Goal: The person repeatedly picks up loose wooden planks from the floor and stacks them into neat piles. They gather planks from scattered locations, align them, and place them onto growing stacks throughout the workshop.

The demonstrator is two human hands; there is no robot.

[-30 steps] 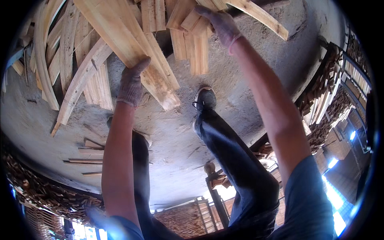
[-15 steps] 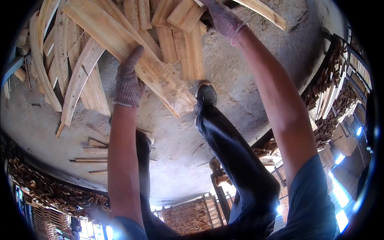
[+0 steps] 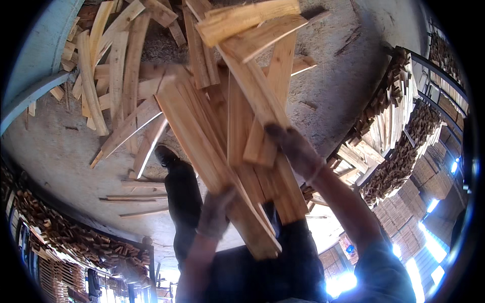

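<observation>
My left hand (image 3: 216, 211), in a knitted glove and smeared by motion, is wrapped round the edge of a long pale wooden board (image 3: 194, 139). That board slants from upper left down over my lap. In its glove, my right hand (image 3: 299, 151) is closed on the edge of another wooden board (image 3: 252, 93), which leans up and to the left. Several more boards lie crossed between and under my hands, and a short curved plank (image 3: 247, 19) rests across the top. My right fingers are partly hidden, and where the boards overlap I cannot tell which ones each hand bears.
Curved offcuts (image 3: 115, 76) lie heaped on the concrete floor at the far left, beside a blue metal frame (image 3: 38, 96). Thin strips (image 3: 134, 197) lie near my left foot. Stacked wood on racks (image 3: 399, 151) lines the right, with another stack (image 3: 65, 227) at lower left.
Both hands have come closer to my body, drawing boards toward my lap. My right hand has moved down from the far boards and now grips one. The left still holds a board.
</observation>
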